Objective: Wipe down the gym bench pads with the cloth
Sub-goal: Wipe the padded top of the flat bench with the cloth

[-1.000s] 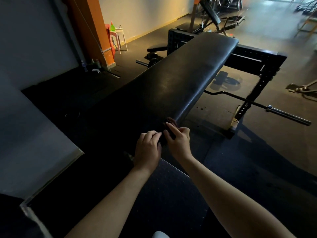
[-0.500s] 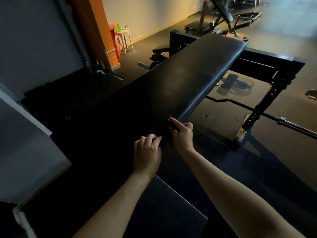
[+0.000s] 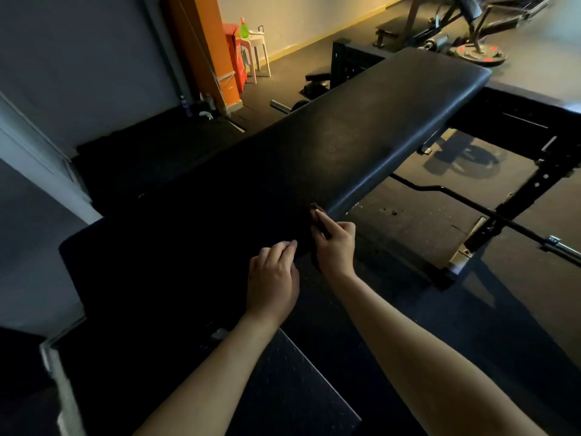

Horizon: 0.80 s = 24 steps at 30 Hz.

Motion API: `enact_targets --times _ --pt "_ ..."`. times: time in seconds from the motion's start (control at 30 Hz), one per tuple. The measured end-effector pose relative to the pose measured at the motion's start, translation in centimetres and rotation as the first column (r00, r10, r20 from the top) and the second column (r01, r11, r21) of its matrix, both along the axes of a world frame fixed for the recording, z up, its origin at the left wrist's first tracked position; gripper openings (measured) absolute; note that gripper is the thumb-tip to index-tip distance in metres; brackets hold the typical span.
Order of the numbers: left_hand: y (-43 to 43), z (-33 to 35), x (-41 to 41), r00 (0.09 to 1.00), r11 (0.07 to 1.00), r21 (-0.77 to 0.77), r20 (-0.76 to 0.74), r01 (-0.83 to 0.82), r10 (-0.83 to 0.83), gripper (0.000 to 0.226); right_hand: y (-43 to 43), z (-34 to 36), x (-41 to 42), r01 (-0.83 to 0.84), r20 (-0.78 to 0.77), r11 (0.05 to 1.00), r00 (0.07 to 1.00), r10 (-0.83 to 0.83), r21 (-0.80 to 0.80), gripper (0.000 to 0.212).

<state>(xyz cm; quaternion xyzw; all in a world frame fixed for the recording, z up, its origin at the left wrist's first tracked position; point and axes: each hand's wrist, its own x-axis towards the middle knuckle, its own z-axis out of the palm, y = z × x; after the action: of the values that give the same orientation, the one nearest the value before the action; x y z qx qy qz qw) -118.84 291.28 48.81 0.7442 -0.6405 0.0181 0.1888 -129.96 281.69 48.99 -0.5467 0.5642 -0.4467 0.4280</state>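
Your right hand (image 3: 334, 243) sits at the right-hand edge of the bench pad (image 3: 377, 121), at its dim near part. The fingers are curled in, and the thumb and forefinger pinch the cloth (image 3: 315, 214). The cloth is dark; only a small bunched part shows above the fingertips, against the pad's rounded edge. How much of it lies under the hand cannot be told in this light.

Your left hand (image 3: 273, 278) lies palm down on the pad, just beside the right hand and a little nearer to you. Its fingers are loosely bent and close together, tips resting on the surface. Nothing shows in its grip.

The pad is long and black. It runs from the shadow near you up and away to the right, where its far end catches the light. Its near half is too dark to judge.

On the floor to the right a barbell (image 3: 503, 221) lies under the pad's line and passes by a black rack frame (image 3: 534, 180). Behind the far end of the pad a weight plate (image 3: 478, 53) lies flat. By the far wall a white stool (image 3: 256, 55) carries a green spray bottle (image 3: 243, 28), next to an orange pillar (image 3: 201, 48). A dimpled floor mat (image 3: 298, 388) lies below your forearms.
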Motion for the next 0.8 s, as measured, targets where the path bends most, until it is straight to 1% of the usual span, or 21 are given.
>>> enact_targets --times 0.1,0.17,0.23,0.4,0.43,0.5,0.6,0.73,0.8 --pt "-0.2 0.1 -0.8 0.999 0.999 -0.003 -0.035 -0.035 0.035 0.042 2.0 0.0 0.0 -0.092 0.057 0.995 0.994 0.091 0.026 0.040" --pt "-0.3 0.2 -0.8 0.996 0.998 -0.002 -0.071 -0.056 0.056 0.039 3.6 -0.3 0.1 -0.158 0.035 0.987 0.987 0.157 0.016 0.039" --pt "-0.3 0.2 -0.7 0.995 0.998 0.016 -0.082 -0.053 0.054 0.039 3.4 -0.1 0.3 -0.130 0.006 0.991 0.992 0.129 0.021 0.035" --pt "-0.3 0.0 -0.9 0.992 0.998 0.016 -0.108 -0.062 0.063 0.041 -0.2 1.0 -0.5 0.031 0.059 0.997 0.998 -0.035 0.075 0.031" --pt "-0.4 0.0 -0.9 0.992 0.998 0.013 -0.108 -0.065 0.066 0.041 -0.3 0.9 -0.6 0.045 0.066 0.996 0.997 -0.050 0.073 0.031" --pt "-0.7 -0.1 -1.1 0.991 0.997 0.008 -0.107 -0.079 0.079 0.040 0.2 0.5 -0.2 0.007 0.073 0.998 0.997 -0.011 0.054 0.033" --pt "-1.1 0.1 -1.5 0.988 0.995 0.009 -0.115 -0.103 0.103 0.039 1.1 -0.2 0.3 -0.079 0.016 0.997 0.997 0.079 0.010 0.039" --pt "-2.5 0.2 -2.5 0.991 0.997 0.030 -0.109 -0.071 0.074 0.041 -0.5 -0.2 -0.9 -0.148 -0.076 0.987 0.987 0.143 -0.066 0.034" --pt "-4.0 0.1 -3.6 0.992 0.997 0.029 -0.099 -0.071 0.073 0.041 -2.2 -0.2 -2.0 -0.153 -0.119 0.983 0.983 0.140 -0.103 0.032"
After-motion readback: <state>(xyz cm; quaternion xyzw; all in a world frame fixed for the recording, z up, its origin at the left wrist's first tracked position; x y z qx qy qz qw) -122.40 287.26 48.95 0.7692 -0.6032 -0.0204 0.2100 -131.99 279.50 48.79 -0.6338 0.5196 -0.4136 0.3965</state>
